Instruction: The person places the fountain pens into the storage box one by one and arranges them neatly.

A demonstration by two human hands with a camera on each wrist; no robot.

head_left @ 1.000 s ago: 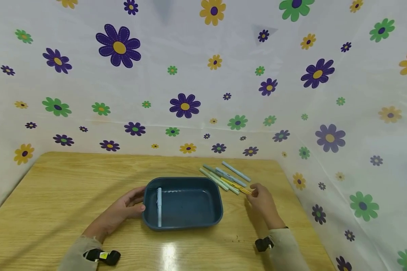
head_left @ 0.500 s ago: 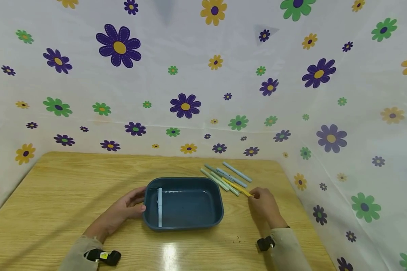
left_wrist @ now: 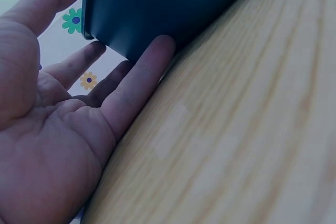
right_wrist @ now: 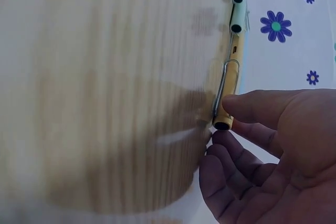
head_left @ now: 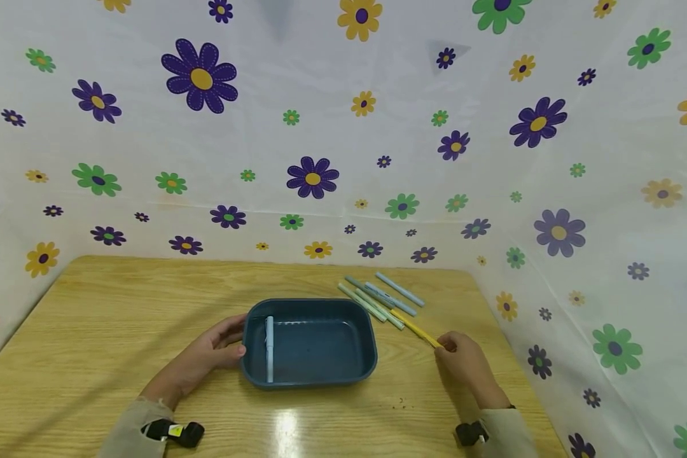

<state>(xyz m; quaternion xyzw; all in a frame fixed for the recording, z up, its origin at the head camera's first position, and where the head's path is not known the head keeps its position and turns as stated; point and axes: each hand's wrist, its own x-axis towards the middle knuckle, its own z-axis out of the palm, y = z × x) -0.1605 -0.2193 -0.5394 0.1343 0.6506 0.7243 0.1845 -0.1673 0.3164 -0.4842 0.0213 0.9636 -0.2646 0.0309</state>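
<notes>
My right hand (head_left: 466,362) pinches the clip end of a yellow pen (head_left: 415,327) between thumb and fingers. In the right wrist view the pen's wire clip and round cap end (right_wrist: 222,124) show beside the thumb. The pen's far end lies close to the other pens. My left hand (head_left: 213,346) rests against the left side of a dark blue rectangular tub (head_left: 320,356), with fairly straight fingers touching its wall (left_wrist: 152,14). Inside the tub, near its left wall, lies one light blue pen (head_left: 270,350).
Several pens in pale green, grey-green and light blue (head_left: 399,289) lie loosely bunched behind the tub's right corner. A wooden table (head_left: 149,286) carries everything. Flower-printed white sheeting (head_left: 252,140) hangs along its back and sides.
My right hand has drawn the yellow pen toward the right and nearer to me, sliding it out from the other pens. My left hand and the tub have stayed put.
</notes>
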